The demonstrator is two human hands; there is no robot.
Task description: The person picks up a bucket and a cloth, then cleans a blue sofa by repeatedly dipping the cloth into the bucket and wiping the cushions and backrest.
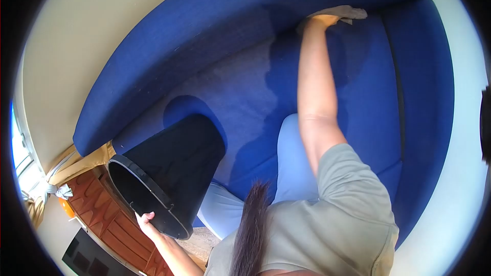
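My left hand point(147, 224) grips the rim of a black bin point(179, 156), thumb on the outer edge, fingers partly hidden inside. The bin is tilted on its side, its mouth toward the lower left and its base over the sofa seat. Far from it, my right arm is stretched out to the back of the blue sofa point(232, 84). There my right hand point(326, 20) holds a grey-brown cloth point(349, 12) against the crease between seat and backrest. The cloth covers most of its fingers.
The sofa's armrest point(427, 97) rises on the right. Beyond the bin, at lower left, are a brown wooden cabinet point(115, 225), a tied yellow curtain point(84, 165) and a dark screen point(92, 255). My knees are against the sofa's front.
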